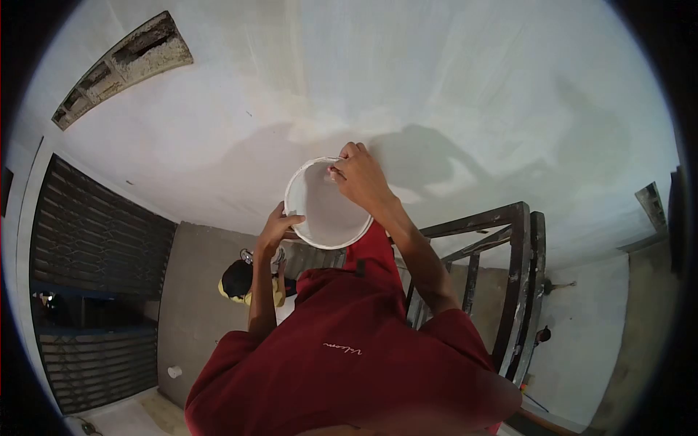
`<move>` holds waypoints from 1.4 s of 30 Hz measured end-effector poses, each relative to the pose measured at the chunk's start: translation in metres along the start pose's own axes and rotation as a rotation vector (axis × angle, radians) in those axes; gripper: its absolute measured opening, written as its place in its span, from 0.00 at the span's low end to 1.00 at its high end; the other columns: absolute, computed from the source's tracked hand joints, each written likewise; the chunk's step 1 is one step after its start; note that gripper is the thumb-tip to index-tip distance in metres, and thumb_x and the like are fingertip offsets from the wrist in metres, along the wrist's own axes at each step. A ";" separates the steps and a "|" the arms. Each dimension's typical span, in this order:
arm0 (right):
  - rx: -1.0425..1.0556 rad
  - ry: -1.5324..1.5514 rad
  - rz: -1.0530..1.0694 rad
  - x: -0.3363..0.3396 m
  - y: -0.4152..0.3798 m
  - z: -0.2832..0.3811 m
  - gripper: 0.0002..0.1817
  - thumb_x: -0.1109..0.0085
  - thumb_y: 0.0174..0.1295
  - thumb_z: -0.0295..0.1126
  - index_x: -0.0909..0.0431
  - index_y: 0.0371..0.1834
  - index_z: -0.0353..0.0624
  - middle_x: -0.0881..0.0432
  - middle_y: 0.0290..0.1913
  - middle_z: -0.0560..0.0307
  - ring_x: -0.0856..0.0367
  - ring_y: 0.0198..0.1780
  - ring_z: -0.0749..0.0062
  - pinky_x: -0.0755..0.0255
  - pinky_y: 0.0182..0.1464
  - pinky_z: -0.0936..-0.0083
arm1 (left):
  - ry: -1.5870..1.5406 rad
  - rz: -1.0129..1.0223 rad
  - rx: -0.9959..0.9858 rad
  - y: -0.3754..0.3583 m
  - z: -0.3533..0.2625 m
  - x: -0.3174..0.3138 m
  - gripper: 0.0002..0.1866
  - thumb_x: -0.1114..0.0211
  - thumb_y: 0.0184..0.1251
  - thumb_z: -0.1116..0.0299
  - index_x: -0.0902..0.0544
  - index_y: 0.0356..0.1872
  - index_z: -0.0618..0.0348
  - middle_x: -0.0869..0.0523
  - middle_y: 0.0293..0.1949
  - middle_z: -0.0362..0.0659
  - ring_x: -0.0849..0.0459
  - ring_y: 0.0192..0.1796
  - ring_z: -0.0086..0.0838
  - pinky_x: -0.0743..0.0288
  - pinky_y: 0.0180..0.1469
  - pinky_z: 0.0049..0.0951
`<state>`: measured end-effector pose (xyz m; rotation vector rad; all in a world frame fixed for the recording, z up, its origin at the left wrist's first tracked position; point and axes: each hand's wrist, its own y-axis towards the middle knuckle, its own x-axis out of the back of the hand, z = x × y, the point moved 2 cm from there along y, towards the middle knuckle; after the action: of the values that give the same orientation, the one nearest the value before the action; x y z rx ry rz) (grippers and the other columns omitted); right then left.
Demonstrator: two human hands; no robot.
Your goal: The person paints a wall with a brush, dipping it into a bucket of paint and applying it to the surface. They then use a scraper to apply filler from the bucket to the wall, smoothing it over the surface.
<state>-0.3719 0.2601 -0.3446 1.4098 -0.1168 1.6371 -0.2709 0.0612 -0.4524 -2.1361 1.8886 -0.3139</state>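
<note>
Red shirt point(342, 356) nearest, hands point(360, 176) hold 1 whitish-lined bucket point(331, 207).

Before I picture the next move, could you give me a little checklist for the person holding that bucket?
1. Left hand gripping the bucket: ok, thumb over the rim.
2. Right hand at the bucket: ok, fingers at the far rim; whether they pinch something, cannot tell.
3. Bucket filled enough: cannot tell; the inside looks pale, with no clear level.
4. Footing secure: cannot tell, feet hidden.
5. Dark frame steady: cannot tell, its base isn't clearly visible.
6. Other person well clear: probably not ok; they appear below, near the left forearm.
</note>
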 end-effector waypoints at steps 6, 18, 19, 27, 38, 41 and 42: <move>0.032 0.165 0.078 -0.021 -0.010 -0.027 0.08 0.34 0.52 0.36 0.15 0.28 0.43 0.22 0.41 0.50 0.26 0.46 0.54 0.29 0.49 0.62 | -0.148 -0.243 -0.013 -0.020 0.019 -0.019 0.37 0.38 0.45 0.69 0.34 0.63 0.68 0.19 0.43 0.52 0.17 0.36 0.37 0.19 0.32 0.36; 0.211 0.032 0.290 -0.071 -0.034 0.005 0.05 0.39 0.53 0.30 0.19 0.33 0.44 0.20 0.35 0.51 0.19 0.37 0.53 0.25 0.39 0.60 | -0.131 -0.424 -0.061 -0.032 0.016 -0.027 0.34 0.39 0.45 0.73 0.39 0.58 0.64 0.24 0.46 0.54 0.19 0.42 0.40 0.17 0.38 0.39; 0.247 0.028 0.311 -0.076 -0.034 0.002 0.06 0.39 0.54 0.30 0.18 0.33 0.44 0.19 0.35 0.50 0.19 0.36 0.52 0.25 0.40 0.60 | -0.145 -0.420 -0.063 -0.031 0.019 -0.027 0.34 0.39 0.46 0.72 0.39 0.58 0.63 0.25 0.49 0.55 0.19 0.45 0.42 0.16 0.41 0.42; -0.028 0.464 0.220 -0.022 -0.023 -0.005 0.10 0.37 0.55 0.31 0.16 0.38 0.37 0.15 0.32 0.45 0.16 0.31 0.56 0.23 0.36 0.69 | -0.316 -0.464 0.000 -0.031 0.028 -0.032 0.37 0.38 0.46 0.75 0.47 0.58 0.71 0.30 0.50 0.62 0.18 0.47 0.49 0.13 0.37 0.45; -0.362 0.981 -0.014 -0.032 -0.052 -0.049 0.13 0.36 0.60 0.24 0.18 0.47 0.31 0.14 0.35 0.54 0.18 0.35 0.80 0.24 0.39 0.84 | -0.467 -0.470 0.018 -0.024 0.027 -0.020 0.37 0.39 0.47 0.78 0.51 0.58 0.70 0.29 0.47 0.59 0.17 0.41 0.43 0.13 0.39 0.40; -0.363 0.920 -0.047 -0.033 -0.055 -0.044 0.12 0.37 0.60 0.23 0.19 0.47 0.30 0.14 0.35 0.54 0.17 0.36 0.79 0.25 0.42 0.84 | -0.482 -0.442 0.020 -0.011 0.026 -0.014 0.37 0.39 0.48 0.78 0.52 0.58 0.70 0.30 0.47 0.59 0.17 0.41 0.43 0.13 0.39 0.39; -0.363 0.936 -0.068 -0.037 -0.056 -0.045 0.12 0.37 0.60 0.23 0.19 0.47 0.30 0.14 0.35 0.54 0.17 0.36 0.79 0.25 0.42 0.84 | -0.447 -0.477 0.025 -0.011 0.022 -0.017 0.37 0.39 0.49 0.78 0.52 0.58 0.70 0.30 0.47 0.59 0.17 0.42 0.43 0.13 0.40 0.39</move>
<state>-0.3704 0.2974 -0.4163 0.2936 0.1686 1.9356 -0.2552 0.0806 -0.4689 -2.3715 1.1226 0.0532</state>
